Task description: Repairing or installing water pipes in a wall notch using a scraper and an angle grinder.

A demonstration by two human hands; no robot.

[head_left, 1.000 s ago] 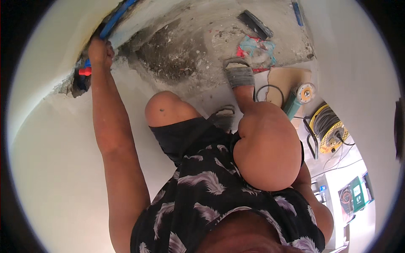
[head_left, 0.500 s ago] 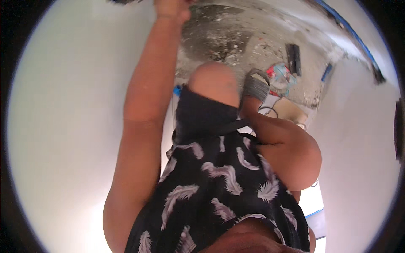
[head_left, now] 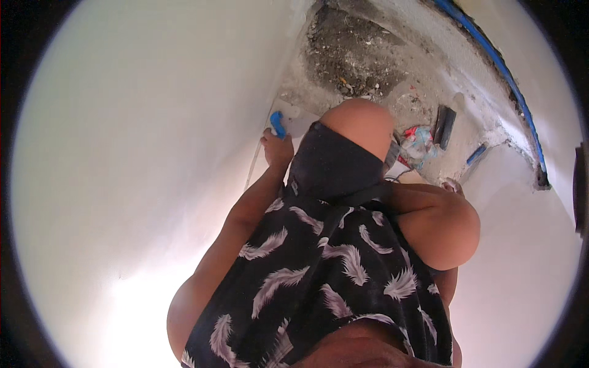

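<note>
My left hand (head_left: 277,149) is low beside the wall on the left, its fingers closed round the near end of a short, curved blue piece (head_left: 278,124) that looks like tubing. Under that piece lies a pale, smooth tile or board (head_left: 299,124) on the floor. What appears to be my right hand (head_left: 453,186) shows just beyond my bent right knee (head_left: 451,230); only a small part of it is visible, and its fingers cannot be made out.
A smooth white wall (head_left: 153,122) rises on the left. Dark rubble (head_left: 350,52) covers the rough floor ahead. Near the right foot lie a crumpled plastic bag (head_left: 420,144), a dark bar (head_left: 445,127) and a short blue piece (head_left: 477,154). Blue conduit (head_left: 491,49) runs along a wall groove.
My left hand has come back from far ahead, down to the blue piece beside my left knee, and closed on it. The view has shifted, and part of my right hand now shows.
</note>
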